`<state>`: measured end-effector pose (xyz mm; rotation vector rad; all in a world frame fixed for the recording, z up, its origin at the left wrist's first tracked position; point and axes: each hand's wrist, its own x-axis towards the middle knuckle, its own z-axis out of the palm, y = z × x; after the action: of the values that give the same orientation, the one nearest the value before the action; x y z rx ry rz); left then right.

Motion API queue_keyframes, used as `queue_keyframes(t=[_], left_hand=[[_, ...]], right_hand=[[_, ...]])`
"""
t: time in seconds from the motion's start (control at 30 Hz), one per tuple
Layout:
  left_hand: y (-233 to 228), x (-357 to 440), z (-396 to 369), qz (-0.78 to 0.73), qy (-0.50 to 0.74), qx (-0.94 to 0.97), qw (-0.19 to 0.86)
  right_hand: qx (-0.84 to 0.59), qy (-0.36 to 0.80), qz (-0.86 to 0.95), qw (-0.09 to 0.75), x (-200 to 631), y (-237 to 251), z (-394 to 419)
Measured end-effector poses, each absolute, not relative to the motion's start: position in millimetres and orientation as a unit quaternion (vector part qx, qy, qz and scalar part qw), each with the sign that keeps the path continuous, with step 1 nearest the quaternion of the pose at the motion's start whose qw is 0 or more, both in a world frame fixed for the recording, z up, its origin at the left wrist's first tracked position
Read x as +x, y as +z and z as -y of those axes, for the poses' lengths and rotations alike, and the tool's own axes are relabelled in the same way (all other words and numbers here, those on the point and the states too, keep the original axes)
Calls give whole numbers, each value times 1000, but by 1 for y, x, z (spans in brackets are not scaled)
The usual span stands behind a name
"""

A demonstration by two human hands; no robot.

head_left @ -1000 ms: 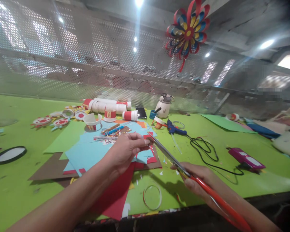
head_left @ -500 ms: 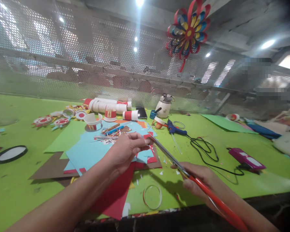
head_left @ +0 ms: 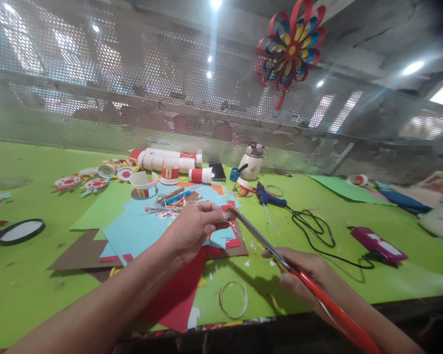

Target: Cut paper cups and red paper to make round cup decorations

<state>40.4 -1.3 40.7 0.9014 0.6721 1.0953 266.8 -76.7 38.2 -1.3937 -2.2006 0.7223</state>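
My right hand (head_left: 310,275) is wrapped around the scissors (head_left: 264,241), which have long metal blades and orange-red handles. Their blades point up and left, with the tips beside the fingers of my left hand (head_left: 194,226). That hand is closed in a pinch above the paper pile; whatever is between its fingertips is too small and hidden to name. Red paper scraps (head_left: 234,239) and light blue sheets (head_left: 127,236) lie below it. A red sheet (head_left: 177,300) sticks out toward the table's front edge under my left forearm.
On the green table (head_left: 313,295) a blue glue gun (head_left: 269,195) trails a black cord to a purple box (head_left: 378,243). Paper cups (head_left: 170,173), paper turtles (head_left: 67,182) and a white bottle (head_left: 251,162) stand behind. A ring (head_left: 233,299) lies in front.
The camera view has shifted very slightly, so the table items appear a little to the right. Both hands and the scissors keep almost the same position.
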Motion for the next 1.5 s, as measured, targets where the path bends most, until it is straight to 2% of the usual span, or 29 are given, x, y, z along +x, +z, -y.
queue_keyframes(t=[1.3, 1.5], left_hand=[[42, 40, 0, -288, 495, 386, 723], [41, 40, 1, -289, 497, 387, 721]], right_hand=[[-509, 242, 795, 225, 270, 31, 77], [-511, 272, 785, 221, 266, 37, 78]])
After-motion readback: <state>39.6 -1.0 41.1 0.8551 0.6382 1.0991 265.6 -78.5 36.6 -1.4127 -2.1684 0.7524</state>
